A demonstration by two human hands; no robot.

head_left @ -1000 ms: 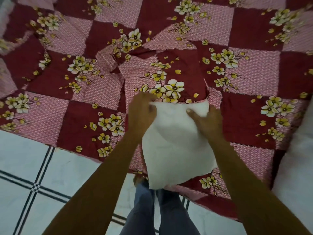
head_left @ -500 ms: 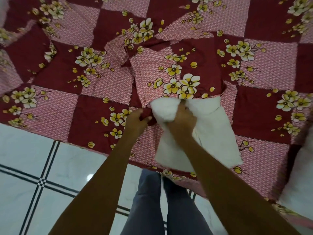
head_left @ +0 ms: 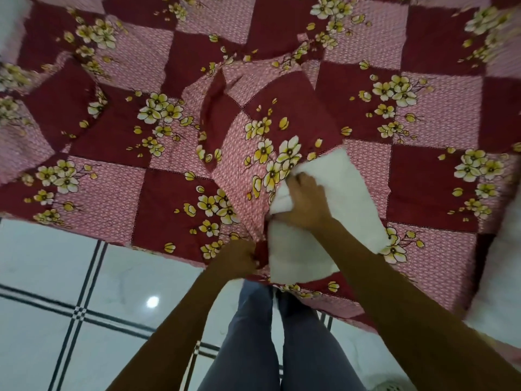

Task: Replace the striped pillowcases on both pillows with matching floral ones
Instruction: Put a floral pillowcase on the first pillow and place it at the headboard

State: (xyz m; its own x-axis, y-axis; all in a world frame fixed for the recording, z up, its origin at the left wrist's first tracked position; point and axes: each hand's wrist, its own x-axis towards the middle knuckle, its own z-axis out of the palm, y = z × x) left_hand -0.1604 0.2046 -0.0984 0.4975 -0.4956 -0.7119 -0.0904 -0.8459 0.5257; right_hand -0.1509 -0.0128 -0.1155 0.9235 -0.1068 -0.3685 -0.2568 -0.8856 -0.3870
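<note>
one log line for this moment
phase: inserting pillow | left hand: grips floral pillowcase edge | right hand: grips pillow corner | pillow mostly uncovered

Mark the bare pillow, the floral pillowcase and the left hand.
bare pillow (head_left: 355,204): head view, exposed white side.
floral pillowcase (head_left: 253,142): head view, flowered middle.
left hand (head_left: 239,257): head view, back of hand.

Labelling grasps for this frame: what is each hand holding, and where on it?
The right hand grips the bare white pillow at its bunched end by the case mouth; left hand pinches the floral pillowcase at its open edge.
</note>
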